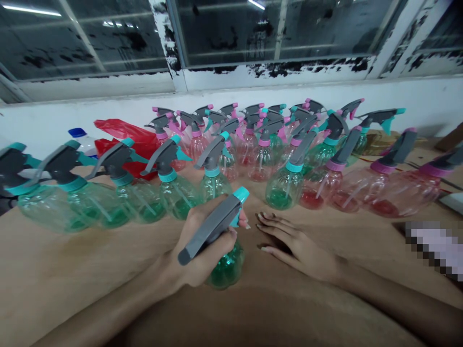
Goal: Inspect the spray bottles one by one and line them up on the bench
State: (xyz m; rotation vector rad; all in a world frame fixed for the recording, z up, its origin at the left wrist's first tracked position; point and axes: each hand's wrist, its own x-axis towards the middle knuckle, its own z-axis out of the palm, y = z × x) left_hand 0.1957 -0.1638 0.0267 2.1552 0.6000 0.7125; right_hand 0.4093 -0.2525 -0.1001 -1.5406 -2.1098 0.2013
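Note:
My left hand (202, 241) is wrapped round the neck of a green spray bottle (227, 270), which has a grey head with a turquoise nozzle. The bottle stands on the wooden table, its nozzle pointing up and to the right; my fingers hide its collar. To the right of it, my right hand (289, 238) rests on the tabletop with its fingers stretched out and nothing in it. Just beyond that hand stands another green spray bottle (284, 190) with a turquoise collar.
Green spray bottles (144, 202) line the left side, pink ones (347, 193) the right, and several more (249, 144) crowd behind. A red plastic bag (126, 140) and a blue-capped bottle (85, 142) lie back left. A window (282, 33) rises above the white wall.

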